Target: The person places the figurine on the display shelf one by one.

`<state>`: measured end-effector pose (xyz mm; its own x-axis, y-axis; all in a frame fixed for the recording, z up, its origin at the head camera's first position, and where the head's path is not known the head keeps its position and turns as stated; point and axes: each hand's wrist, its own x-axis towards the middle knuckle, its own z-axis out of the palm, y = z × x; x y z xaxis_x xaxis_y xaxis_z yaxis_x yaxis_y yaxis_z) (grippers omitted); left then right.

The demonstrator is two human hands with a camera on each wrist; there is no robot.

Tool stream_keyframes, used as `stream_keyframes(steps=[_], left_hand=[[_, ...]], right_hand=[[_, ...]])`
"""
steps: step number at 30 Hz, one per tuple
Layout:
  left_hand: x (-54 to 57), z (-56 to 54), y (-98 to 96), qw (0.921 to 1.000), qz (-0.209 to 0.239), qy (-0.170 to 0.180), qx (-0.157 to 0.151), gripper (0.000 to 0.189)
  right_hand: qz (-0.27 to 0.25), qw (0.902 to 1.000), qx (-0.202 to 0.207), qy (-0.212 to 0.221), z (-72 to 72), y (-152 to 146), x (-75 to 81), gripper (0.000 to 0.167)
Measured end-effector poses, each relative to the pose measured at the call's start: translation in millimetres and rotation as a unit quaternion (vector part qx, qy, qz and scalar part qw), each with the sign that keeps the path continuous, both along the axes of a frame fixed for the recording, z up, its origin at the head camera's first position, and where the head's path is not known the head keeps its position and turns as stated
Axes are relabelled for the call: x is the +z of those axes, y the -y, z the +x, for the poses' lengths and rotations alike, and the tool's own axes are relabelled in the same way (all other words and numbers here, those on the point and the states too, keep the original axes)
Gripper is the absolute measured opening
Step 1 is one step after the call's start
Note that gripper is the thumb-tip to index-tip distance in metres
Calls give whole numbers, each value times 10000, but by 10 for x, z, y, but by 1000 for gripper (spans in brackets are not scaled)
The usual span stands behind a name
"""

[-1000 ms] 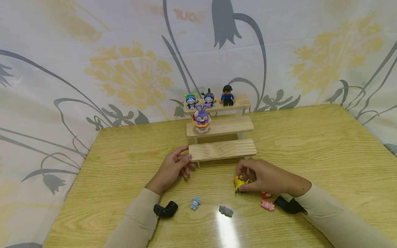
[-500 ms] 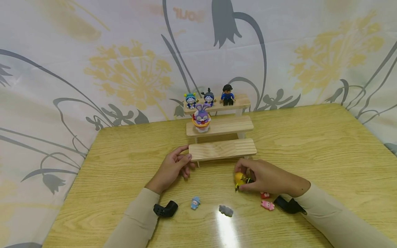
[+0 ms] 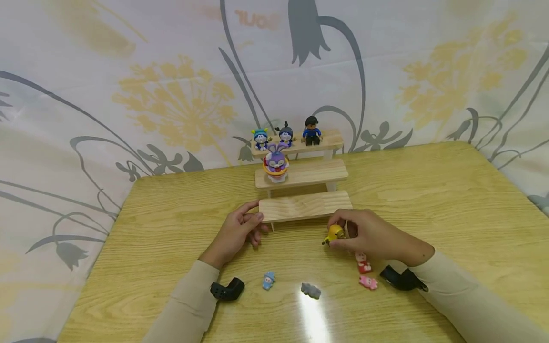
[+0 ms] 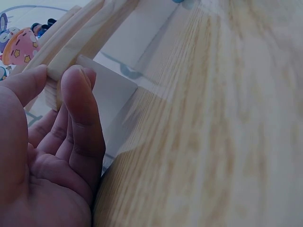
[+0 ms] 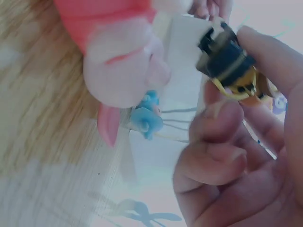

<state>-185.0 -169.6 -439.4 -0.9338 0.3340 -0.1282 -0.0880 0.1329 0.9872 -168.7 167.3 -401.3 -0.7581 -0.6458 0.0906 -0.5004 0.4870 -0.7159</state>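
R hand [image 3: 364, 236] & yellow toy [image 3: 335, 233] have shifted twd low step [image 3: 305, 206] vs 0.5 s ago; more of red toy [image 3: 363, 263] shows now. R hand pinches yellow toy btwn thumb & fingers, just in front of low step's R end; can't tell if it's off the table [image 3: 429, 200]. L hand [image 3: 236, 232] holds low step's L end w/ thumb & index. Red toy & pink toy [image 3: 368, 282] lie close tog. nr R wrist; blue toy [image 3: 269, 280] & grey toy [image 3: 310, 290] further L. Bunny [image 3: 276, 163] on L part of mid step [image 3: 315, 173].
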Motion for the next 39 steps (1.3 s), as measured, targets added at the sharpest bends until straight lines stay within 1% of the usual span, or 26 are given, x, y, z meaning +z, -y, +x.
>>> stream_keyframes(steps=[5,10,15,20,27,30,33,39], left_hand=[[2,0,19,10000,25,-2,0,57],[10,-4,29,10000,26,-25,-11,57],[22,-8,43,10000,63,-22,-4,57],[28,-6,41,10000,69,-47,1,55],[-3,-9,23,9999,81,-77,-7,55],[-13,-9,12,9999,103,-61,-7,55],[-14,-4,1,9999,108,-50,-17,55],[-7,3,-8,9999,112,-62,-18,56]], right_hand=[[-248,9983,-359,-384,-2,30,27,24],[-334,9950,-674,-651,-7,52,57,27],[-259,9931,-851,-759,-12,93,82,30],[-394,9913,-951,-819,-11,131,76,29],[-568,9826,-1220,-1281,-16,149,93,29],[-586,9805,-1252,-1399,-37,171,148,30],[-504,9786,-1317,-1497,-87,205,240,30],[-275,9746,-1397,-1727,-278,317,434,29]])
